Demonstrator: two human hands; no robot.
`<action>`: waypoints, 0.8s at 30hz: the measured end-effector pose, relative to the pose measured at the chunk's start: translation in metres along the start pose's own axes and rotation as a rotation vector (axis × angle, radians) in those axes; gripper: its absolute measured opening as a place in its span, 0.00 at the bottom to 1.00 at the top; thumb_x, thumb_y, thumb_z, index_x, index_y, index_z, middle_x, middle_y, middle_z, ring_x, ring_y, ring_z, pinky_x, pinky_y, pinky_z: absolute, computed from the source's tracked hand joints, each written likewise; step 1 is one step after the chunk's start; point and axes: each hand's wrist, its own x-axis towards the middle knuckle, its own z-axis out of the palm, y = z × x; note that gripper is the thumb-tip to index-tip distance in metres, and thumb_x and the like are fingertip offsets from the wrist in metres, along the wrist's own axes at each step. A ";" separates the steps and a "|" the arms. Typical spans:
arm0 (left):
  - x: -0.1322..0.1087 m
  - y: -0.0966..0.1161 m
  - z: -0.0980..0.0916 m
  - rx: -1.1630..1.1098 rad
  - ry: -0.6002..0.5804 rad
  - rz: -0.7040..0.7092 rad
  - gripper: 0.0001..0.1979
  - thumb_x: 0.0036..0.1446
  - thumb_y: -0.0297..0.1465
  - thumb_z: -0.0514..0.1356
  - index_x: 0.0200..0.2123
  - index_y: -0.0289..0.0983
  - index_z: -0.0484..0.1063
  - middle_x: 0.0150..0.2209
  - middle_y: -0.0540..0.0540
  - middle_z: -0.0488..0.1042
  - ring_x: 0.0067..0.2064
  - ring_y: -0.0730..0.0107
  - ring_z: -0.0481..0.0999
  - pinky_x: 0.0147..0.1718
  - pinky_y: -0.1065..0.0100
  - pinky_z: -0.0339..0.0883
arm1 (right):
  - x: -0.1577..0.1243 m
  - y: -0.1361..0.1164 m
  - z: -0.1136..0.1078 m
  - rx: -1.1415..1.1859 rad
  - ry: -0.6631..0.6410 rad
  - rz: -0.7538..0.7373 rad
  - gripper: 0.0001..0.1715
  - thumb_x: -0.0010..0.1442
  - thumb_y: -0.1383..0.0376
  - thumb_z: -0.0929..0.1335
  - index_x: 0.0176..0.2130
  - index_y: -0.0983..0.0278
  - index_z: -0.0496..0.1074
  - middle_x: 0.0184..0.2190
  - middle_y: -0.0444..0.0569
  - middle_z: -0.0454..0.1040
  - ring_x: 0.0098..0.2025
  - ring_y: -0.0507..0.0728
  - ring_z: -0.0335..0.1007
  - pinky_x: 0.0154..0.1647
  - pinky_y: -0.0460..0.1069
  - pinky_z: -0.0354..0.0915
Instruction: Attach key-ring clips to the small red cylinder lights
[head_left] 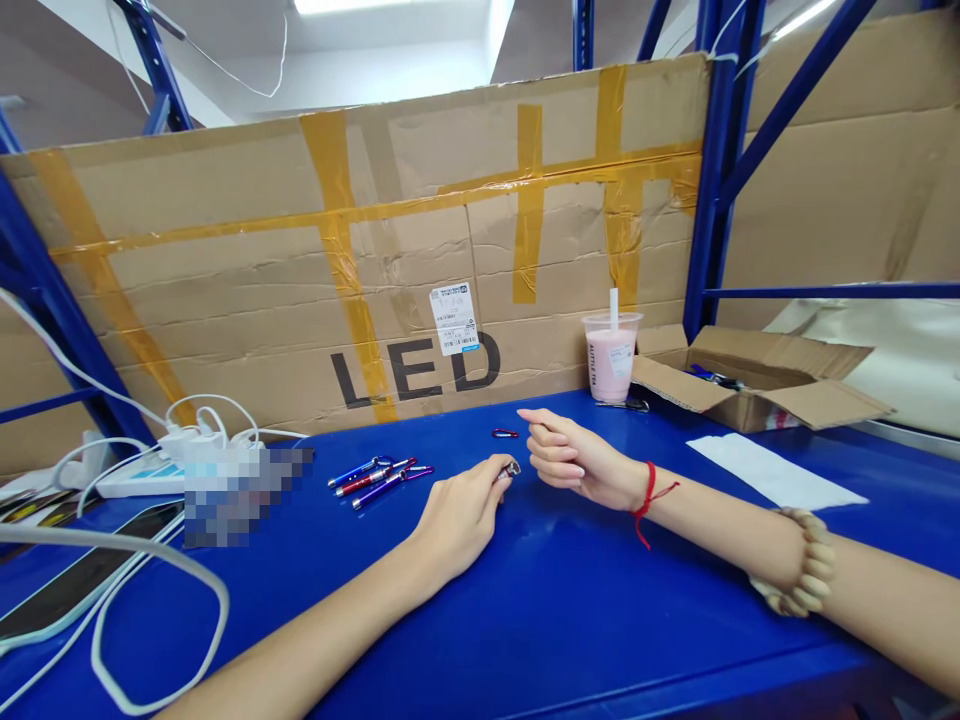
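Observation:
My left hand (463, 508) rests low over the blue table, its fingers closed around a small flashlight (511, 469); only the shiny silver end shows past the fingertips. To its right, my right hand (574, 455) is raised slightly, with fingers curled in and pressed together; whatever may be inside them is hidden. A small red carabiner (505, 433) lies on the table just beyond and between the hands. Left of my left hand lie a blue flashlight (358, 472), a red flashlight (369, 484) and a purple flashlight (381, 490), slim and close together, with carabiners at their ends.
A lidded cup of pink drink (611, 360) stands at the back, beside an open cardboard box (757, 375). White paper (776, 470) lies at right. White cables (217, 590), a power strip (142, 480) and a phone (82, 580) occupy the left. A large carton (420, 270) walls the back.

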 end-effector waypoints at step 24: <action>0.000 0.001 0.000 -0.020 0.022 0.026 0.06 0.63 0.26 0.46 0.40 0.38 0.60 0.33 0.54 0.66 0.33 0.75 0.66 0.28 0.78 0.53 | -0.004 0.003 0.007 -0.145 -0.010 -0.102 0.30 0.50 0.59 0.67 0.11 0.68 0.48 0.10 0.40 0.51 0.15 0.46 0.54 0.17 0.43 0.57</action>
